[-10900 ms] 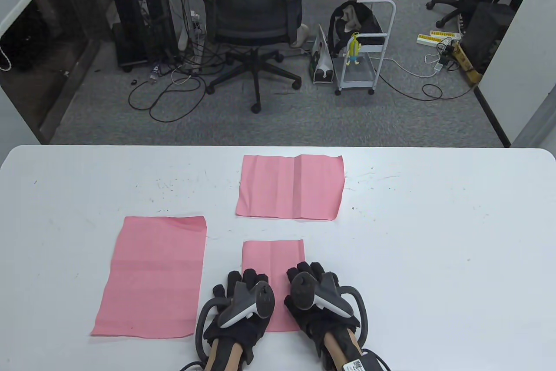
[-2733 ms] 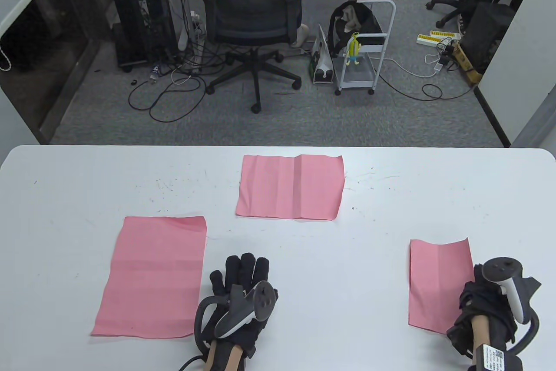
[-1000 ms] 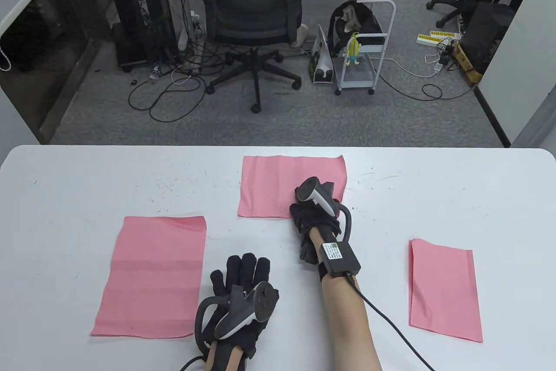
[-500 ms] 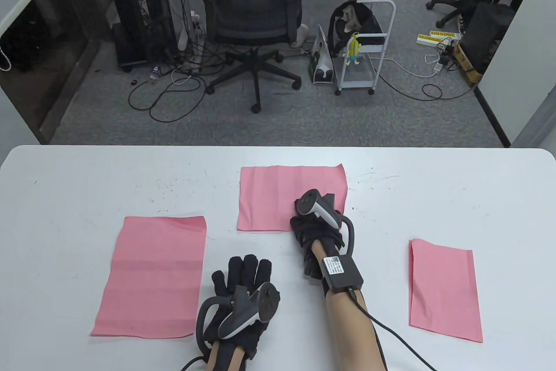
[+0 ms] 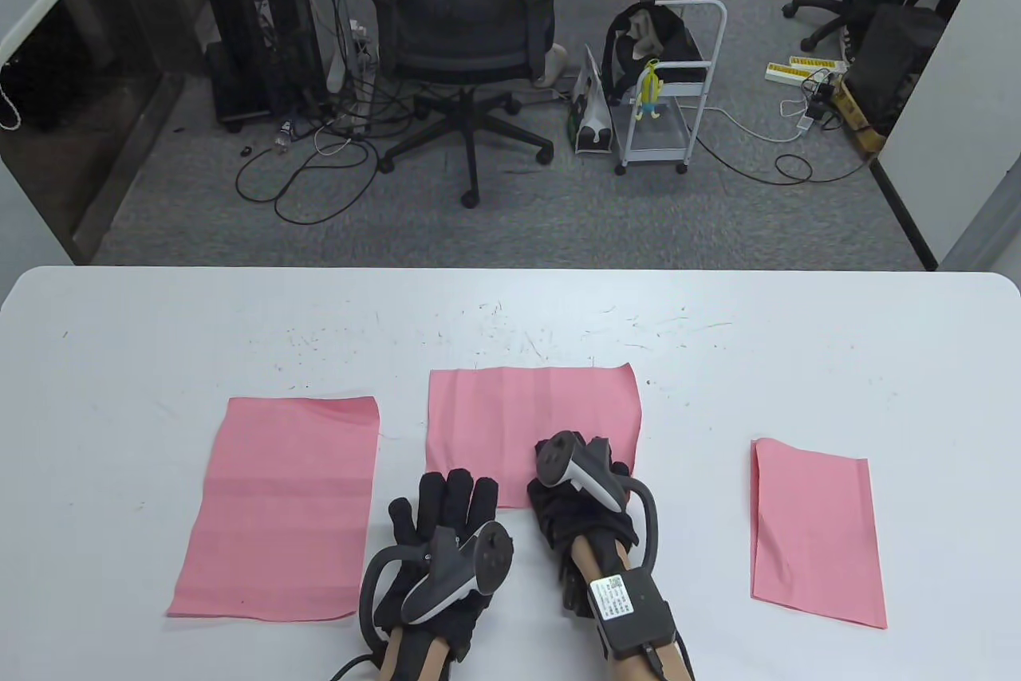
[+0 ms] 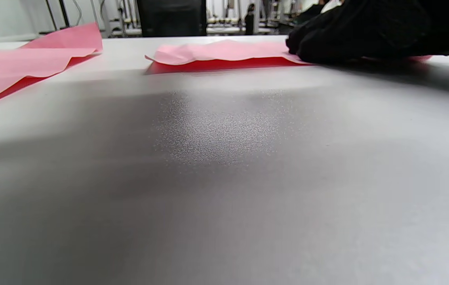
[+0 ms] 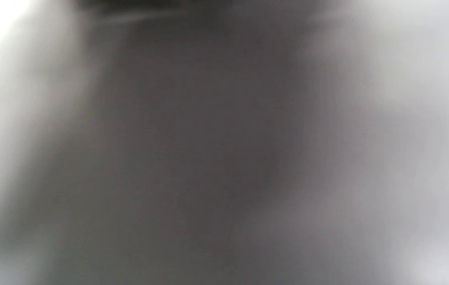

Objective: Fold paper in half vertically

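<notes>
Currently: wide pink paper sheet (image 5: 518,414), unfolded, flat at table (image 5: 798,362) centre-front; right hand (image 5: 578,501) presses its near edge, fingers hidden, grip undeterminable. Left hand (image 5: 443,529) flat, fingers spread, holds nothing. Folded pink sheet (image 5: 814,529) at right; fold here not begun.

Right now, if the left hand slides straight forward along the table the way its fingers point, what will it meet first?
Most likely the near edge of the middle pink paper sheet. The left hand lies flat on the white table, fingertips just short of that edge, or perhaps already touching it. The right hand rests on that sheet.
</notes>
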{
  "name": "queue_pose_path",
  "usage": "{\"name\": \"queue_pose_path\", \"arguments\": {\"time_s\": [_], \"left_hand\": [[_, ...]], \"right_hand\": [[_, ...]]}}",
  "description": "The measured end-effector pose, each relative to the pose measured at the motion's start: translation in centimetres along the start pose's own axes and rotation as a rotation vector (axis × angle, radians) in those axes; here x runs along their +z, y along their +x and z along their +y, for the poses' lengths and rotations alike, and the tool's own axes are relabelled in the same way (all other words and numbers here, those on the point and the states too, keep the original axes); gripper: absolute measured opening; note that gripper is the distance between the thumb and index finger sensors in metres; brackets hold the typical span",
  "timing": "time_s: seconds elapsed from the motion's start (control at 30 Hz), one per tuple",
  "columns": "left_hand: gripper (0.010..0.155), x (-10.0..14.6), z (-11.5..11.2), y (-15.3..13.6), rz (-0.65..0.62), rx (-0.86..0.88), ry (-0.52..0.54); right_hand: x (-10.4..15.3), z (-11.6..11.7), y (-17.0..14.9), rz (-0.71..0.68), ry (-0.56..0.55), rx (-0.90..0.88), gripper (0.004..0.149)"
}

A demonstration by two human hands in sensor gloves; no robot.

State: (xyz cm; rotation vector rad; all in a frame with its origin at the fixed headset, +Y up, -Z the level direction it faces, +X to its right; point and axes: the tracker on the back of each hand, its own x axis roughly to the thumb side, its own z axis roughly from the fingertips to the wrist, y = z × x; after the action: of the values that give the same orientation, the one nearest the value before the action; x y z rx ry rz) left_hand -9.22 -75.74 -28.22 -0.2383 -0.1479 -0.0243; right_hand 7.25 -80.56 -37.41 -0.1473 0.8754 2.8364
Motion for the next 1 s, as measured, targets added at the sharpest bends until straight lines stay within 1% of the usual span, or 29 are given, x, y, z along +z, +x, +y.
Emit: {"name": "queue_pose_path", "arguments": {"time_s": [0.33,0.5,0.67,0.73,0.87,1.0], "left_hand": [[0.077,0.0,0.0,-0.7,-0.008,0.071,-0.002],[0.077,-0.2,-0.5,-0.7,-0.015,0.076,-0.037],[0.077,-0.5,-1.1,-0.5,-0.027,0.074,-0.077],[0.077,-0.7,-1.5,-0.3,-0.031,0.065,-0.106],[0.077,-1.1,-2.4,-0.2,-0.052,0.035,-0.184],[0.077,-1.4,-2.9,-0.1,-0.058,0.039,-0.229]], "right_hand": [[4.8,3.0,-0.7,0.02,0.024,0.018,0.061],[7.8,4.6,-1.0,0.025,0.056,0.059,0.064],[10.2,5.9,-1.3,0.016,0.089,0.12,0.066],[10.7,6.2,-1.5,0.007,0.09,0.123,0.066],[10.6,6.4,-1.6,0.004,0.087,0.123,0.066],[10.7,6.4,-1.6,-0.006,0.079,0.124,0.066]]}}
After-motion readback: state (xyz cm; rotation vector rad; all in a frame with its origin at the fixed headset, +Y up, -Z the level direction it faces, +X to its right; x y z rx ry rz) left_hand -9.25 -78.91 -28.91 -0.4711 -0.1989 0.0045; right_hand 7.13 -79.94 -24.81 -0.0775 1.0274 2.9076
